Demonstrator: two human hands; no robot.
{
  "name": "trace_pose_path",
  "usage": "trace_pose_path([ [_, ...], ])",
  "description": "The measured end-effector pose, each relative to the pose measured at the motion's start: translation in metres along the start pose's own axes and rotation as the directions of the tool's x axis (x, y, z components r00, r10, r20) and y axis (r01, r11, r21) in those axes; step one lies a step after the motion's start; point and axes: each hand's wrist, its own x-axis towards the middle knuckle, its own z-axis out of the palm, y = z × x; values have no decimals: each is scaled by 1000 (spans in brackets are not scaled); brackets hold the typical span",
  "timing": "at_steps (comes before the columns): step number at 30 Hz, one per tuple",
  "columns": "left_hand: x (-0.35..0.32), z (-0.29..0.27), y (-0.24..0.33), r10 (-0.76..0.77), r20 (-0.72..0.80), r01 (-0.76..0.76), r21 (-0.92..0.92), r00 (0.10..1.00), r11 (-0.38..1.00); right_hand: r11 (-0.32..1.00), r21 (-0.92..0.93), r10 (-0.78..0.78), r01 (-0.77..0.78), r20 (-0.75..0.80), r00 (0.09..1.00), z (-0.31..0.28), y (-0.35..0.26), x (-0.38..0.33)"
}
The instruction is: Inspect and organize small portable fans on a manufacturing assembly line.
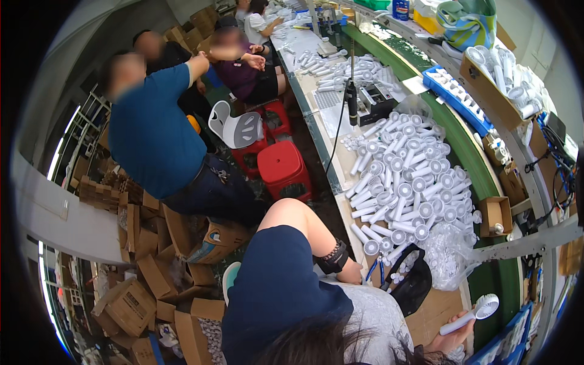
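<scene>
Long counter running up the frame, pale top with a green belt strip alongside. Huge heap of white handheld fans piled mid-counter, more in a cardboard box and a blue tray off to the right. Right hand wrapped shut around the handle of one white fan, low at the counter's near end. Left hand down by the blue-handled pliers and a black tub, fingers hidden, so can't tell how open. Red stools in the aisle, co-workers seated beyond, flattened cardboard boxes all over the floor on the left.
</scene>
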Motion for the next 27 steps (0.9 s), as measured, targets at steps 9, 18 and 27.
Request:
trace_pose_path([
  [9,-12,-37,-3,155,-228,-191,-147,961,970,996,74,-48,51,-40,998,-12,3,-10],
  [18,-37,-91,-2,-65,-136,13,-353,989,936,994,71,-79,83,-65,995,-1,-4,-9],
  [27,-6,-176,-36,-266,-579,-106,-528,771,842,997,45,-70,70,17,997,-2,10,-11],
])
